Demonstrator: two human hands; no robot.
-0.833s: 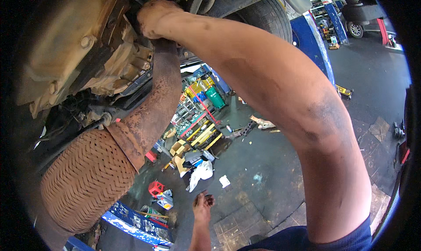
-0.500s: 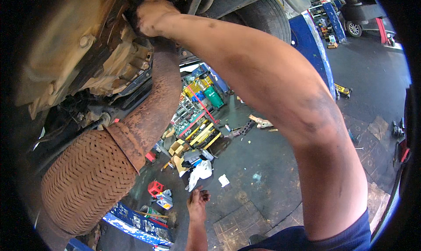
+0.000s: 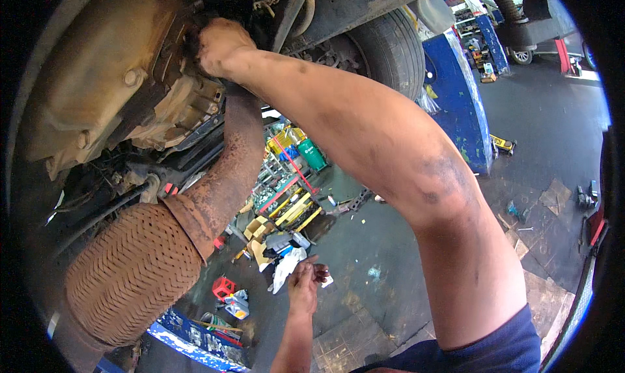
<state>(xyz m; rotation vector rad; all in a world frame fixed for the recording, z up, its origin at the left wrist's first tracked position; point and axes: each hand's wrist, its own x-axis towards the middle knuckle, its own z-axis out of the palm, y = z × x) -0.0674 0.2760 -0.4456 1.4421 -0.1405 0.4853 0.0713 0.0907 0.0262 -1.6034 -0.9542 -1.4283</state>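
Overhead is the dirty underside of a raised vehicle. My right hand (image 3: 223, 46) reaches up into a dark gap beside the tan, oil-stained pan (image 3: 97, 73). Its fingers are bent inward and hidden there, so what they touch does not show. Just below that hand runs a rusty exhaust pipe (image 3: 242, 129), which leads down to a braided flex section (image 3: 133, 275) at the left. My left hand (image 3: 305, 285) is low in the middle, apart from the vehicle. Its blackened fingers are loosely curled and spread, with nothing visible in them.
A tire (image 3: 390, 51) and a blue lift post (image 3: 459, 106) stand beyond my right arm. Below are a green container (image 3: 312, 155), boxes (image 3: 258, 228), a red stool (image 3: 223, 287) and a blue lift arm (image 3: 195, 337). A yellow floor jack (image 3: 502, 145) sits at the right.
My left hand has risen slightly and shifted right, its fingers now turned more to the right. My right hand stays in the gap, a little lower in the picture as the view shifts.
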